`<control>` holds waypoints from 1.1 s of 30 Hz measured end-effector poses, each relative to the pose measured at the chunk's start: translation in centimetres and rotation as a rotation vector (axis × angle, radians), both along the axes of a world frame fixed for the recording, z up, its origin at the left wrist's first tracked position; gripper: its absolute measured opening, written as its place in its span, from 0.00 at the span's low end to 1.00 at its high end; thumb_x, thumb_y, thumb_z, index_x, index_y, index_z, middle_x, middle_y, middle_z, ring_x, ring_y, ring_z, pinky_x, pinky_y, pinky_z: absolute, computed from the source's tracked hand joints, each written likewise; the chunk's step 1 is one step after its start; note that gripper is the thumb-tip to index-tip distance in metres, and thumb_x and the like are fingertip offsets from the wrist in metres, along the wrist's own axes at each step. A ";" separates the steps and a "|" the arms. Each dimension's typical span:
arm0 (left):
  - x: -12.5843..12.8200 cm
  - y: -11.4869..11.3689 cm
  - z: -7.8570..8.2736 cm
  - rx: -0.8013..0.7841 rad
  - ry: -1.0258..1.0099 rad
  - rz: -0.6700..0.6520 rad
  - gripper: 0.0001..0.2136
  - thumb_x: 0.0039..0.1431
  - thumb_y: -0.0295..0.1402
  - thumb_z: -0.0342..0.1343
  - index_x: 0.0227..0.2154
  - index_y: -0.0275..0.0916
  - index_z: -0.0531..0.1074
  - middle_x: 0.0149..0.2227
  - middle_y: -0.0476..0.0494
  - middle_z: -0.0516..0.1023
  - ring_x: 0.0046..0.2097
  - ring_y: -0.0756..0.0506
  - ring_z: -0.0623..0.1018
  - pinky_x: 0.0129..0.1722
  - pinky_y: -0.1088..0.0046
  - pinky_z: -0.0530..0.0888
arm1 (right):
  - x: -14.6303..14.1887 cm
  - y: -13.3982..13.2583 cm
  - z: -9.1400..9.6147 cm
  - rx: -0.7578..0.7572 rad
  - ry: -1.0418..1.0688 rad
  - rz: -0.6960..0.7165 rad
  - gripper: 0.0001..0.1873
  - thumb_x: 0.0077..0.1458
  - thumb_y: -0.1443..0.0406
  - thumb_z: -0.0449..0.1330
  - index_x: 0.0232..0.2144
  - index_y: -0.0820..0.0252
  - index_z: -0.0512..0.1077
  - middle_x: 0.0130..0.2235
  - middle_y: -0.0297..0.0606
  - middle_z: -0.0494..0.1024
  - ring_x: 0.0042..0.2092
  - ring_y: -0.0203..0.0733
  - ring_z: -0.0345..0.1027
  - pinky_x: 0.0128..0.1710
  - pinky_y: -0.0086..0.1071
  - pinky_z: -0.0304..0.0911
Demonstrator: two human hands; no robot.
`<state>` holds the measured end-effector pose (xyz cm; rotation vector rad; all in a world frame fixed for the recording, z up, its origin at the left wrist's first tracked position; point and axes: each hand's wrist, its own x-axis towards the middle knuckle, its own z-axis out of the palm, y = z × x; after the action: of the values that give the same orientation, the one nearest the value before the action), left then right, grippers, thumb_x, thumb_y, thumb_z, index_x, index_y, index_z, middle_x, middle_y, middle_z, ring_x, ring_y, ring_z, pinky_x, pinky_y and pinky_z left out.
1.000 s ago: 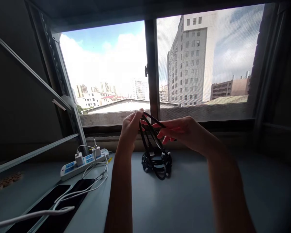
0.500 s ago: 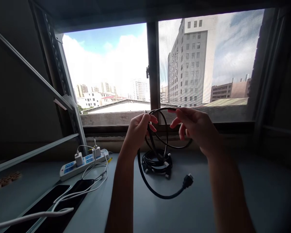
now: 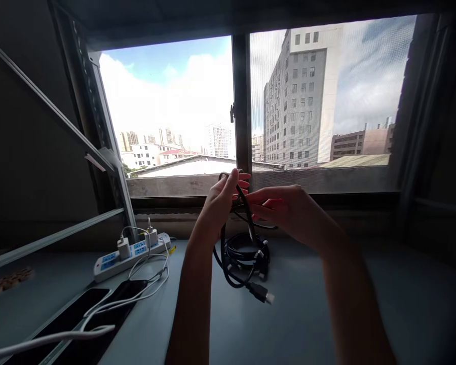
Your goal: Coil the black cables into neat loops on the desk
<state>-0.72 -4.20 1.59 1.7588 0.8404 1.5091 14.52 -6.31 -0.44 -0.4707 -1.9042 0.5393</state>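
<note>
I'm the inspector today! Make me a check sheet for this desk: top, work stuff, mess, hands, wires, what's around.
Surface: grey flat tabletop, dim, no spills seen.
Job's things: thin black cable looped and lifted; its plug end blurred, low by the tabletop; coiled bundle of black cables lying behind.
Clutter: two dark flat phones at the left.
Grips: left hand shut on the black cable; right hand fingertips at it, grip unclear.
Cables: white charger leads run from white power strip toward the phones.
Surroundings: large window showing city buildings; metal rails at left.
</note>
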 end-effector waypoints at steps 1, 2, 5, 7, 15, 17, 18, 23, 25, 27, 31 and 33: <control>0.1 -0.2 0.0 -0.027 -0.015 -0.032 0.20 0.59 0.46 0.45 0.41 0.38 0.72 0.38 0.42 0.76 0.38 0.47 0.76 0.35 0.75 0.71 | -0.4 0.2 -0.1 0.000 0.008 0.007 0.07 0.59 0.63 0.59 0.39 0.58 0.76 0.35 0.36 0.74 0.36 0.46 0.69 0.34 0.31 0.67; 0.2 -0.3 -0.1 -0.049 -0.030 -0.055 0.20 0.59 0.47 0.44 0.44 0.38 0.70 0.38 0.42 0.76 0.36 0.47 0.76 0.33 0.75 0.71 | -0.7 0.4 -0.2 -0.005 0.019 0.007 0.09 0.62 0.61 0.57 0.39 0.58 0.76 0.35 0.36 0.73 0.38 0.46 0.68 0.36 0.32 0.66; 0.2 -0.4 -0.1 -0.059 -0.056 -0.065 0.21 0.58 0.47 0.45 0.47 0.39 0.68 0.37 0.43 0.75 0.31 0.49 0.75 0.27 0.77 0.71 | -1.1 0.4 -0.2 -0.001 0.022 -0.015 0.15 0.65 0.57 0.52 0.38 0.58 0.76 0.36 0.36 0.73 0.42 0.48 0.67 0.36 0.31 0.66; 0.1 -0.5 -0.1 -0.042 -0.048 -0.057 0.21 0.57 0.49 0.46 0.47 0.41 0.68 0.37 0.45 0.75 0.29 0.51 0.74 0.23 0.79 0.69 | -1.1 0.3 -0.2 0.019 -0.008 -0.032 0.11 0.62 0.59 0.57 0.37 0.58 0.76 0.36 0.35 0.73 0.41 0.47 0.67 0.35 0.30 0.66; -0.2 -0.6 -0.1 -0.105 0.072 -0.010 0.22 0.54 0.53 0.47 0.37 0.39 0.72 0.17 0.51 0.64 0.16 0.55 0.62 0.14 0.82 0.58 | -0.3 0.6 0.1 -0.003 0.085 -0.186 0.14 0.58 0.56 0.61 0.37 0.63 0.72 0.30 0.38 0.73 0.32 0.44 0.70 0.30 0.31 0.68; -0.6 -0.8 0.0 -0.106 0.084 -0.044 0.18 0.53 0.49 0.51 0.35 0.39 0.71 0.19 0.50 0.65 0.17 0.56 0.60 0.14 0.83 0.57 | 0.2 0.8 0.1 -0.010 0.176 -0.207 0.16 0.57 0.55 0.62 0.38 0.63 0.71 0.28 0.37 0.73 0.28 0.42 0.70 0.25 0.29 0.68; -0.8 -0.9 0.1 -0.108 0.083 -0.059 0.17 0.52 0.47 0.53 0.36 0.39 0.71 0.21 0.50 0.66 0.17 0.57 0.60 0.14 0.83 0.57 | 0.6 1.0 0.2 -0.013 0.223 -0.215 0.17 0.57 0.55 0.62 0.38 0.64 0.71 0.28 0.37 0.73 0.26 0.42 0.70 0.23 0.28 0.68; -1.5 -1.4 0.3 -0.127 0.059 -0.084 0.15 0.51 0.36 0.52 0.42 0.38 0.70 0.25 0.47 0.71 0.17 0.56 0.60 0.12 0.82 0.53 | 2.0 1.9 0.2 -0.036 0.388 -0.312 0.19 0.51 0.55 0.65 0.37 0.64 0.72 0.29 0.38 0.73 0.21 0.38 0.67 0.18 0.24 0.66; -1.6 -1.4 0.3 -0.138 0.044 -0.073 0.15 0.50 0.34 0.49 0.40 0.36 0.71 0.21 0.47 0.71 0.16 0.54 0.62 0.12 0.81 0.54 | 2.3 2.2 0.3 -0.058 0.438 -0.362 0.20 0.49 0.54 0.64 0.37 0.65 0.72 0.28 0.38 0.72 0.20 0.37 0.66 0.16 0.24 0.65; -1.7 -1.2 0.3 -0.139 0.045 -0.050 0.14 0.50 0.33 0.46 0.38 0.35 0.71 0.17 0.49 0.69 0.15 0.54 0.61 0.12 0.81 0.54 | 2.5 2.4 0.3 -0.062 0.481 -0.409 0.21 0.48 0.54 0.64 0.38 0.65 0.72 0.28 0.38 0.72 0.18 0.36 0.65 0.14 0.22 0.63; -2.2 -0.4 0.2 -0.086 0.084 0.016 0.11 0.49 0.35 0.48 0.32 0.37 0.71 0.13 0.52 0.65 0.14 0.54 0.61 0.13 0.80 0.54 | 2.7 2.1 0.5 -0.025 0.540 -0.460 0.19 0.49 0.54 0.63 0.37 0.64 0.72 0.27 0.36 0.71 0.17 0.35 0.64 0.10 0.20 0.58; -2.5 -0.1 0.2 -0.037 0.096 0.047 0.08 0.48 0.35 0.50 0.27 0.37 0.71 0.11 0.54 0.61 0.14 0.54 0.59 0.14 0.80 0.55 | 2.9 1.8 0.5 -0.034 0.541 -0.453 0.18 0.50 0.55 0.63 0.37 0.63 0.73 0.25 0.36 0.71 0.16 0.34 0.62 0.10 0.21 0.57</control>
<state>-3.27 -4.28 1.81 1.8079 0.9584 1.4390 17.42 -4.52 0.10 -0.6773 -1.2241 0.3503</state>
